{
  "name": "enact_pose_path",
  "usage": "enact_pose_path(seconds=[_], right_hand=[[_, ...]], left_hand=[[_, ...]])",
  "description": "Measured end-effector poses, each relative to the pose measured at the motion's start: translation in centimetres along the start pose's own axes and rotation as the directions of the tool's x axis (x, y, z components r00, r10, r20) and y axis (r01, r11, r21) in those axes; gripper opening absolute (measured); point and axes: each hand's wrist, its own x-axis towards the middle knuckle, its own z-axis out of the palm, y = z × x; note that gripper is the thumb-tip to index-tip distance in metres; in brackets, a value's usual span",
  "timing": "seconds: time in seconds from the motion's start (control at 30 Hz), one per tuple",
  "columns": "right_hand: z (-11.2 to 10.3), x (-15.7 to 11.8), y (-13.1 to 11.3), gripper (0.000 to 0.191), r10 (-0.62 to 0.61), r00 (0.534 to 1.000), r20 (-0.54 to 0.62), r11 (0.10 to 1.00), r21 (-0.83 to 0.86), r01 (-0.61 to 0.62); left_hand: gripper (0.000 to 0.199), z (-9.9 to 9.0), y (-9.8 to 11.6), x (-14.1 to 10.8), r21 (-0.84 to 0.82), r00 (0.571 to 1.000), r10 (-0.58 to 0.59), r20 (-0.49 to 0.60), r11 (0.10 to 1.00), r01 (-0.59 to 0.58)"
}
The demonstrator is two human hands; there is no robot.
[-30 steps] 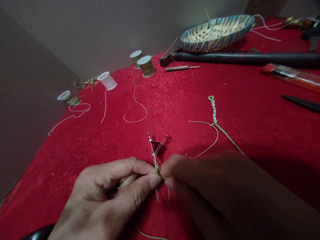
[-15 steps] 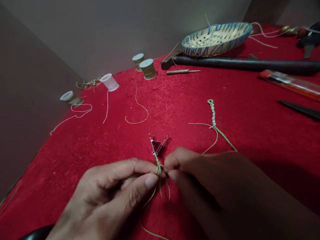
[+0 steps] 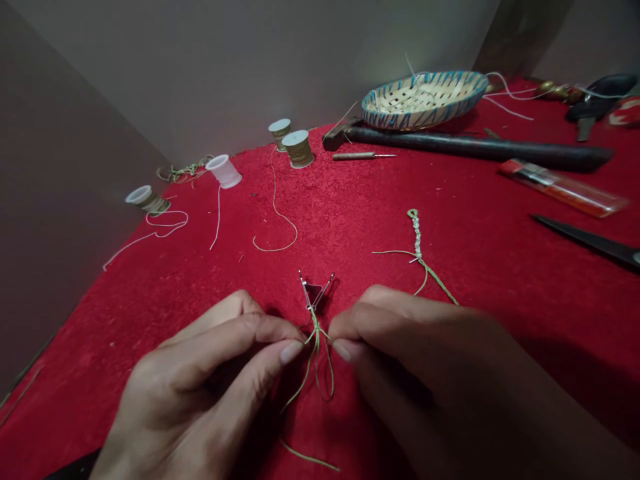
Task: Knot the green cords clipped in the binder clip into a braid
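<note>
A small knotted green cord (image 3: 316, 325) hangs from a metal safety pin (image 3: 310, 293) that sits on the red cloth (image 3: 210, 287). Thumb and index finger of my left hand (image 3: 225, 373) pinch a green strand just left of the knot. On the other side, my right hand (image 3: 400, 347) pinches another green strand between thumb and index finger. Several loose strands trail down between the two hands. Right of the pin lies a finished-looking knotted piece (image 3: 417, 233) with a loop at its top and long cord ends.
Thread spools (image 3: 299, 149) and a white spool (image 3: 224, 171) stand along the back edge. A woven basket (image 3: 425, 100), hammer (image 3: 465, 143), awl (image 3: 355, 156), orange-and-clear packet (image 3: 563, 187) and dark pointed blade (image 3: 585, 237) lie at the back right.
My left hand has moved a little left, away from the knot, and its strand now stretches outward. The right hand stays nearly in place. The view has tilted slightly.
</note>
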Motion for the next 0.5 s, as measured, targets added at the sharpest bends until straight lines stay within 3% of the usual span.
enact_pose_path(seconds=[0.1,0.17,0.27,0.37,0.5], right_hand=[[-0.3,0.2,-0.4,0.008,0.020,1.000,0.016,0.999,-0.037,-0.020],[-0.2,0.4,-0.4,0.008,0.023,1.000,0.013,0.999,-0.043,-0.022],[0.2,0.8,-0.3,0.010,0.019,1.000,-0.003,0.999,-0.038,-0.019],[0.5,0.9,-0.2,0.012,0.017,1.000,-0.018,0.999,-0.032,-0.018],[0.7,0.8,-0.1,0.013,0.020,0.999,-0.033,0.999,-0.024,-0.021]], left_hand=[[0.034,0.3,0.0,0.4,-0.113,0.990,0.135,0.027,0.985,-0.131],[0.036,0.3,0.0,0.7,-0.146,0.985,0.160,0.060,0.978,-0.150],[0.014,0.4,0.3,0.8,-0.194,0.991,-0.049,0.124,0.978,0.072],[0.027,0.3,0.6,0.7,-0.284,0.943,-0.288,0.167,0.902,0.326],[0.035,0.4,0.2,0.7,-0.375,0.916,-0.320,0.242,0.840,0.393]])
